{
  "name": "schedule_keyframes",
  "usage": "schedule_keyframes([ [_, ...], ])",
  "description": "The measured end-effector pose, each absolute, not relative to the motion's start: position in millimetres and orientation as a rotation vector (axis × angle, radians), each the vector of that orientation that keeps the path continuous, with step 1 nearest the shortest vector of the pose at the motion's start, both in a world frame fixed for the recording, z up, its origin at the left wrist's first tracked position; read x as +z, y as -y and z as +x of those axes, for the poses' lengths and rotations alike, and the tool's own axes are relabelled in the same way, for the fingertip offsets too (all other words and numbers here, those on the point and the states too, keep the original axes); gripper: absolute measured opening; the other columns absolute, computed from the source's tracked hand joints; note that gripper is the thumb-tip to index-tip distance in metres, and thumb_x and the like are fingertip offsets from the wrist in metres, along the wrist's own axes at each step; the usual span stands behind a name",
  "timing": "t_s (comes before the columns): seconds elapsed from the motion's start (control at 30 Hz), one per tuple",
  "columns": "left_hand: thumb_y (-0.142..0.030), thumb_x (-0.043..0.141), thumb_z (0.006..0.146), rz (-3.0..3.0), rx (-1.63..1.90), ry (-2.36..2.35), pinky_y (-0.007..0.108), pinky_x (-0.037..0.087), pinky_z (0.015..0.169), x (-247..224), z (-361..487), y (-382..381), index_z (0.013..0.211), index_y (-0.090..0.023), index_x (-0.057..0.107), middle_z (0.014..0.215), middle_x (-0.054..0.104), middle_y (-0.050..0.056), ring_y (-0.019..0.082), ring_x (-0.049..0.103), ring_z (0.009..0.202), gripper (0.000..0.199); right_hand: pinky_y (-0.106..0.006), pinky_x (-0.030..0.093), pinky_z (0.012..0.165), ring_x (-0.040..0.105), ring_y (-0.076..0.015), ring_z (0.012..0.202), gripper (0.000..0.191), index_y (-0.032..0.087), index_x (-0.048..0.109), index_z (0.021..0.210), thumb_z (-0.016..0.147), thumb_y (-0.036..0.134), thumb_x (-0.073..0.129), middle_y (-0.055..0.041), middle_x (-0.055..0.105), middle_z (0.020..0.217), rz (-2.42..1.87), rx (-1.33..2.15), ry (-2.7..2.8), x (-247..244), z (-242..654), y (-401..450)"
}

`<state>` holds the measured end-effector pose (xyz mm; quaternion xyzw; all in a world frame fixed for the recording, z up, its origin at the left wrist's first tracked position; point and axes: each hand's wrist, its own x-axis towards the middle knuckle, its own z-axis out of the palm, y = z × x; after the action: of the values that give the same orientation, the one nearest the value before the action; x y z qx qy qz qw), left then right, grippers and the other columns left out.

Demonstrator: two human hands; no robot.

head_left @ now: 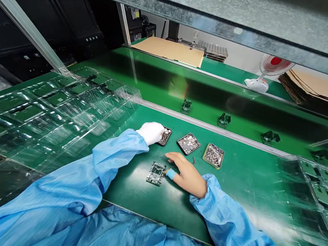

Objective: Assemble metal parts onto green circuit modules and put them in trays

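My left hand (151, 133), in a white glove, reaches over the leftmost small dark tray (166, 135) of shiny metal parts. Its fingers look bunched together, and whatever they hold is hidden. My right hand (187, 173) is bare, with a light blue finger cot (171, 173) on the thumb. Its fingers are stretched out and apart, and the thumb tip is at the right edge of a green circuit board (156, 173) that lies on the green mat (135, 196). Two more trays of metal parts, a middle one (189, 143) and a right one (213, 155), stand beyond it.
Clear plastic trays holding green boards are at the left (54, 106) and the right (322, 188). Behind a metal rail (198, 122), several boards (224, 120) sit on a green surface. Farther back stand a white fan (257, 84) and stacked cardboard (314, 89). A shelf (217, 17) overhangs.
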<state>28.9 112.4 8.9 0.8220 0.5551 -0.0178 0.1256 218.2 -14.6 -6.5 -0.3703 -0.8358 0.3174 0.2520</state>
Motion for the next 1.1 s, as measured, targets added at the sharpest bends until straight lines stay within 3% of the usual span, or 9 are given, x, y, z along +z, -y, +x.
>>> schedule_keyframes([
  [0.17,-0.032,0.037,0.087,2.210,0.428,-1.556,0.025,0.045,0.067,23.3,4.8,-77.8,0.082,-0.017,0.057,0.080,0.060,0.004,0.015,0.057,0.075,0.025,-0.038,0.050,0.087,0.062,-0.0188,0.095,0.031,0.023,0.050,0.122,0.091,0.024,0.050,-0.0094,0.058,0.114,-1.080,0.906,2.041,-6.1,218.9,10.0],
  [0.23,-0.040,0.040,0.086,1.882,0.724,-1.379,0.023,0.042,0.056,25.2,3.2,-51.8,0.080,-0.018,0.052,0.069,0.054,-0.001,0.012,0.050,0.059,0.025,-0.037,0.050,0.086,0.063,-0.0174,0.092,0.024,0.023,0.053,0.115,0.091,0.026,0.049,-0.0072,0.062,0.105,-1.075,0.998,1.870,-2.8,212.8,6.4],
  [0.33,-0.043,0.048,0.082,1.483,0.884,-1.127,0.021,0.034,0.045,22.7,10.3,-14.4,0.074,-0.019,0.048,0.057,0.044,-0.005,0.009,0.039,0.047,0.025,-0.033,0.050,0.081,0.063,-0.0156,0.085,0.021,0.022,0.055,0.105,0.088,0.033,0.056,-0.0044,0.064,0.096,-0.965,1.277,1.621,1.8,196.7,1.8],
  [0.47,-0.038,0.050,0.080,1.469,0.978,-1.101,0.023,0.039,0.052,17.3,20.6,8.2,0.072,-0.019,0.049,0.061,0.046,-0.004,0.010,0.043,0.053,0.021,-0.026,0.048,0.068,0.057,-0.0120,0.070,0.026,0.020,0.055,0.084,0.079,0.043,0.065,0.0007,0.059,0.077,-0.900,1.523,1.443,3.3,179.4,0.8],
  [0.63,-0.036,0.045,0.084,1.867,0.931,-1.202,0.028,0.047,0.065,13.5,10.4,8.0,0.071,-0.019,0.055,0.072,0.057,0.000,0.014,0.054,0.067,0.023,-0.024,0.044,0.059,0.051,-0.0099,0.060,0.030,0.018,0.054,0.078,0.077,0.045,0.066,0.0021,0.055,0.069,-0.927,1.605,1.519,4.9,186.1,3.3],
  [0.73,-0.036,0.048,0.084,1.940,0.969,-1.267,0.031,0.051,0.074,5.4,-3.5,12.7,0.096,-0.019,0.057,0.094,0.062,0.005,0.017,0.061,0.080,0.022,-0.025,0.046,0.062,0.054,-0.0112,0.063,0.024,0.018,0.054,0.078,0.080,0.040,0.062,0.0004,0.057,0.073,-0.969,1.470,1.568,8.4,198.5,2.6],
  [0.87,-0.035,0.069,0.066,2.063,0.728,-1.152,0.041,0.045,0.099,-18.8,-12.9,25.0,0.129,-0.017,0.040,0.130,0.052,0.014,0.028,0.053,0.118,0.072,-0.030,0.048,0.072,0.057,-0.0142,0.075,0.011,0.019,0.055,0.078,0.085,0.027,0.055,-0.0022,0.059,0.080,-1.037,1.133,1.758,8.2,207.4,3.4],
  [1.0,-0.027,0.059,0.073,2.019,0.657,-1.253,0.041,0.044,0.100,-37.4,-6.4,34.3,0.124,-0.018,0.042,0.123,0.056,0.013,0.026,0.054,0.116,0.054,-0.036,0.045,0.086,0.056,-0.0184,0.095,0.008,0.020,0.057,0.081,0.087,0.019,0.051,-0.0070,0.059,0.097,-0.924,0.811,2.097,0.2,199.9,11.2],
  [1.1,-0.025,0.054,0.075,2.036,0.786,-1.235,0.039,0.048,0.094,-37.7,-0.2,36.6,0.116,-0.018,0.045,0.113,0.056,0.011,0.024,0.056,0.107,0.043,-0.037,0.045,0.087,0.054,-0.0192,0.098,0.009,0.021,0.054,0.084,0.089,0.018,0.048,-0.0077,0.059,0.098,-0.880,0.668,2.216,-4.3,192.6,17.2],
])
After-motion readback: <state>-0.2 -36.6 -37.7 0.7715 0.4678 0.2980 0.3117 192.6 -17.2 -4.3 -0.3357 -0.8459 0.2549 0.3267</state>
